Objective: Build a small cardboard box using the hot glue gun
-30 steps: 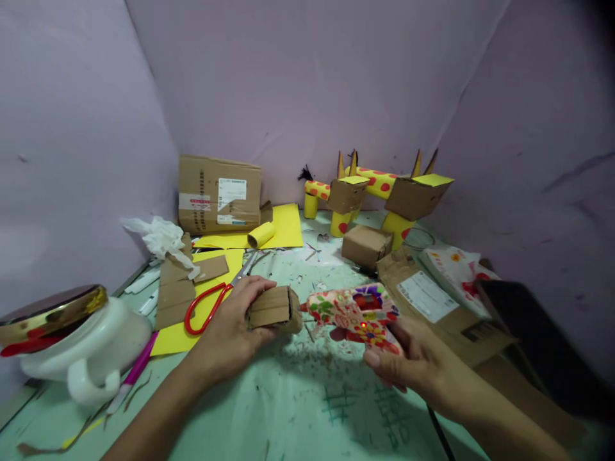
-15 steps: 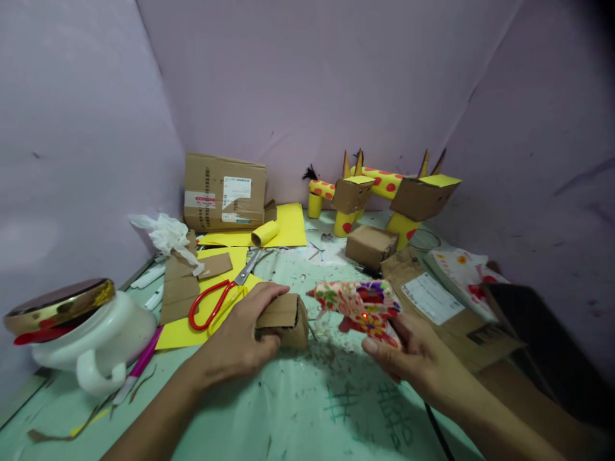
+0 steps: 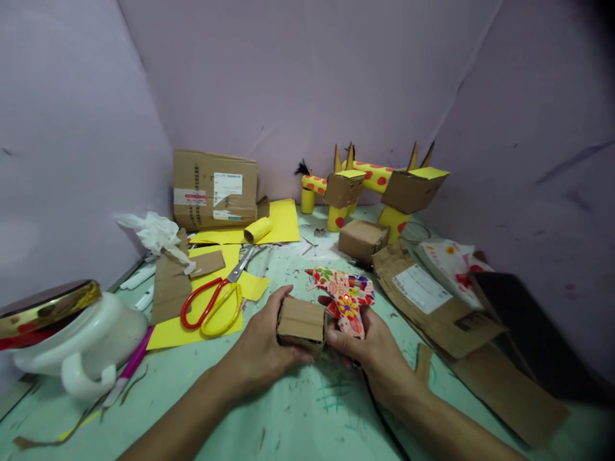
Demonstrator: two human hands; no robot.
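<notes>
My left hand (image 3: 263, 342) grips a small brown cardboard box (image 3: 302, 322) just above the green table, fingers wrapped round its left side. My right hand (image 3: 369, 342) is closed on the handle of a flower-patterned glue gun (image 3: 342, 296), and its thumb also presses the box's right side. The gun's nozzle points left and away, above the box, and a red light glows on its body. The two hands are close together at the middle of the table.
Red-and-yellow scissors (image 3: 211, 301) lie on yellow paper (image 3: 192, 320) at the left. A white jar with a gold lid (image 3: 67, 333) stands at far left. Yellow spotted cardboard animals (image 3: 375, 186) and boxes (image 3: 215, 189) stand at the back. Flattened cardboard (image 3: 432, 301) lies at the right.
My right hand has brought the glue gun left and in beside the box. The box has turned and shifted right, and both hands now touch it.
</notes>
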